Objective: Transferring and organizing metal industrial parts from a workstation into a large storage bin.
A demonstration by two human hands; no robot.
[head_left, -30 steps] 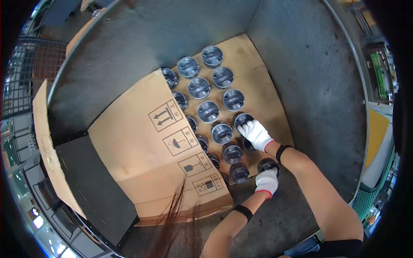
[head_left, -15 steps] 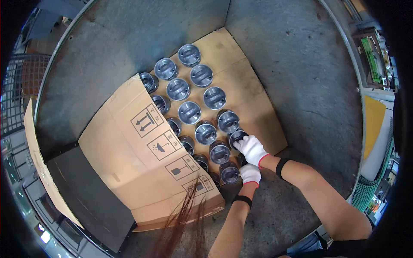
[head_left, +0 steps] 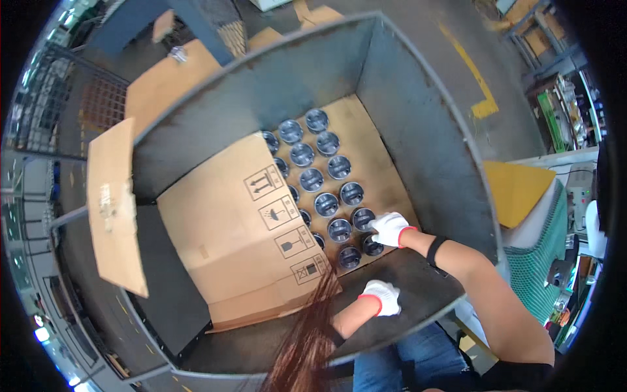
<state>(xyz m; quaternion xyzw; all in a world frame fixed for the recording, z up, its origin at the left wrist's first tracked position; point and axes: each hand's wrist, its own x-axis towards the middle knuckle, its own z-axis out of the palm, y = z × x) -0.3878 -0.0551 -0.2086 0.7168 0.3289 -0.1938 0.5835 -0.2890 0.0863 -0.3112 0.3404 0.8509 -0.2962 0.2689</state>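
Grey metal pistons (head_left: 311,179) stand upright in rows on a cardboard sheet (head_left: 375,153) inside a deep metal bin, with a bar across each one's hollow top. My right hand (head_left: 392,230), in a white glove with a red cuff, has its fingers at the right rim of a piston (head_left: 363,219) in the right-hand row. Just below it stands another piston (head_left: 373,245), close to the thumb. My left hand (head_left: 381,298), gloved the same way, is nearer to me above the bin floor, apart from the pistons, its fingers loosely spread with nothing visible in them.
A printed cardboard flap (head_left: 228,228) covers part of the left pistons. Steel bin walls (head_left: 424,137) surround everything. Strands of hair (head_left: 304,326) hang across the near side. On the right lie a yellow sheet (head_left: 516,189) and green netting (head_left: 535,268).
My left hand has left the nearest piston of the right row and drawn back toward me. My right hand stays at its piston's rim. The view has shifted, showing more surroundings.
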